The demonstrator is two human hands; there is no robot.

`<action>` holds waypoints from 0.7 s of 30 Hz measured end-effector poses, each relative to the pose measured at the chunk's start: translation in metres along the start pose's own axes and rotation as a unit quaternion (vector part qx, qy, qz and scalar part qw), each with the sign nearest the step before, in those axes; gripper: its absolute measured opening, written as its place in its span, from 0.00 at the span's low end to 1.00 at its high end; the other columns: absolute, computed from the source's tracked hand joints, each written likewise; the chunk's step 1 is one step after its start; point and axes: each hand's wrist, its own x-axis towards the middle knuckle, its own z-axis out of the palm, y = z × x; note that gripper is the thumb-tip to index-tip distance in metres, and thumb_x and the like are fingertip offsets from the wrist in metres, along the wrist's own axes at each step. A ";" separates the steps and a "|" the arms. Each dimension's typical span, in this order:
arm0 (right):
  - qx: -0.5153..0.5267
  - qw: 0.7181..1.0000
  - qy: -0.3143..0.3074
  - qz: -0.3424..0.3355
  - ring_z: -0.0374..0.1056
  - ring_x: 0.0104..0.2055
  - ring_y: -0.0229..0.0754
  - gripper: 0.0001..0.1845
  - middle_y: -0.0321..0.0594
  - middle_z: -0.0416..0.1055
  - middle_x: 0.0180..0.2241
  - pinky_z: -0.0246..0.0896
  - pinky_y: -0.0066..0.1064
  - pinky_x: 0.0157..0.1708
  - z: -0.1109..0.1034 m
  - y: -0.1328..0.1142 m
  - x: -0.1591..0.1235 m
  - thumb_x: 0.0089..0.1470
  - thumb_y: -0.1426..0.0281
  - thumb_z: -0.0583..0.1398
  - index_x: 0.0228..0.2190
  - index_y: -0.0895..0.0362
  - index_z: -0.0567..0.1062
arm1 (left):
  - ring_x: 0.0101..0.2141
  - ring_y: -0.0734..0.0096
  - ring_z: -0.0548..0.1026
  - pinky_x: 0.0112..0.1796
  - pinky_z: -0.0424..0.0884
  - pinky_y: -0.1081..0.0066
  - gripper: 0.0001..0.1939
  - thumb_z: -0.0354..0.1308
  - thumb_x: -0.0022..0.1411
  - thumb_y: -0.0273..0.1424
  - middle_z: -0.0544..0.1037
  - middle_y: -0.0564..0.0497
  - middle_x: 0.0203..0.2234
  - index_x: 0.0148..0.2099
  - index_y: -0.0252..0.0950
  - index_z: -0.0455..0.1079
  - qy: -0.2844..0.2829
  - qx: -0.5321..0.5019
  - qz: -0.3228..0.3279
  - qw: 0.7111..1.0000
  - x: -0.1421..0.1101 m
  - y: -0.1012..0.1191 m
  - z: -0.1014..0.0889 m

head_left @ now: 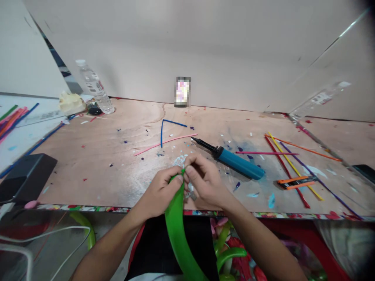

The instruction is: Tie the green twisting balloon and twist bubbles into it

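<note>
Long green rubber balloon (175, 218), gripped by my left hand (161, 189); my right hand (206, 181) pinches its tip (183, 171), ideally firmly.

The green balloon (175, 218) runs off the bottom edge, its upper end partly hidden by fingers (195, 173); the upright screen (182, 92) is pixelated.

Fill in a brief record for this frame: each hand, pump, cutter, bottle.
left hand: left hand pinches the green balloon near its upper end
right hand: right hand fingers that same end
pump: blue pump, lying beyond the right hand
cutter: orange cutter, across the red strip and yellow strip
bottle: clear bottle, back left
</note>
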 end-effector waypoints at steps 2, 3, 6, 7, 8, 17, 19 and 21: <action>-0.068 0.996 -0.034 -0.049 0.60 0.28 0.36 0.04 0.33 0.62 0.27 0.57 0.30 0.29 0.003 -0.007 -0.001 0.62 0.69 0.54 0.34 0.55 0.66 | 0.31 0.74 0.69 0.33 0.66 0.74 0.10 0.52 0.66 0.36 0.71 0.53 0.30 0.39 0.34 0.68 0.023 0.014 0.024 0.999 0.004 0.008 -0.001; -0.100 0.991 -0.035 -0.082 0.60 0.30 0.36 0.04 0.34 0.62 0.28 0.57 0.31 0.31 0.003 -0.009 -0.001 0.62 0.70 0.54 0.34 0.55 0.67 | 0.33 0.74 0.69 0.35 0.66 0.75 0.10 0.53 0.65 0.36 0.72 0.53 0.32 0.42 0.35 0.68 0.034 0.019 0.038 0.998 0.004 0.011 -0.001; -0.158 0.976 -0.014 -0.152 0.60 0.34 0.38 0.04 0.36 0.63 0.31 0.56 0.32 0.35 0.002 -0.010 -0.001 0.61 0.73 0.54 0.33 0.55 0.67 | 0.35 0.75 0.71 0.37 0.67 0.76 0.09 0.55 0.65 0.34 0.74 0.53 0.34 0.44 0.36 0.70 0.073 0.041 0.070 0.994 0.003 0.014 0.001; -0.160 0.974 -0.010 -0.161 0.59 0.34 0.38 0.04 0.36 0.62 0.31 0.55 0.32 0.35 0.002 -0.010 -0.002 0.61 0.74 0.54 0.33 0.55 0.67 | 0.35 0.75 0.72 0.37 0.67 0.76 0.08 0.56 0.64 0.33 0.75 0.53 0.34 0.43 0.35 0.71 0.085 0.052 0.076 0.992 0.001 0.014 0.003; -0.158 0.973 -0.004 -0.166 0.59 0.34 0.38 0.04 0.36 0.62 0.31 0.55 0.32 0.35 0.003 -0.009 -0.003 0.61 0.74 0.54 0.34 0.55 0.67 | 0.35 0.75 0.73 0.37 0.68 0.77 0.07 0.56 0.64 0.32 0.76 0.53 0.33 0.42 0.35 0.72 0.099 0.061 0.082 0.990 0.000 0.013 0.004; -0.194 0.960 0.023 -0.203 0.61 0.33 0.38 0.04 0.36 0.64 0.31 0.56 0.32 0.34 0.004 -0.009 -0.006 0.59 0.76 0.55 0.34 0.54 0.67 | 0.42 0.67 0.76 0.45 0.72 0.67 0.08 0.61 0.58 0.24 0.79 0.48 0.38 0.41 0.37 0.74 0.196 0.131 0.221 0.946 -0.004 0.006 0.007; -0.190 0.961 0.024 -0.202 0.61 0.33 0.39 0.04 0.36 0.64 0.31 0.56 0.33 0.34 0.004 -0.009 -0.007 0.60 0.75 0.55 0.35 0.54 0.67 | 0.40 0.68 0.76 0.44 0.72 0.66 0.10 0.61 0.57 0.22 0.80 0.49 0.36 0.41 0.38 0.75 0.188 0.163 0.253 0.935 -0.004 0.007 0.005; -0.187 0.961 0.026 -0.201 0.61 0.34 0.40 0.04 0.37 0.64 0.31 0.57 0.34 0.34 0.003 -0.009 -0.008 0.60 0.74 0.54 0.35 0.54 0.67 | 0.37 0.69 0.76 0.41 0.72 0.67 0.09 0.59 0.58 0.21 0.80 0.50 0.33 0.40 0.38 0.75 0.172 0.179 0.266 0.931 -0.004 0.009 0.002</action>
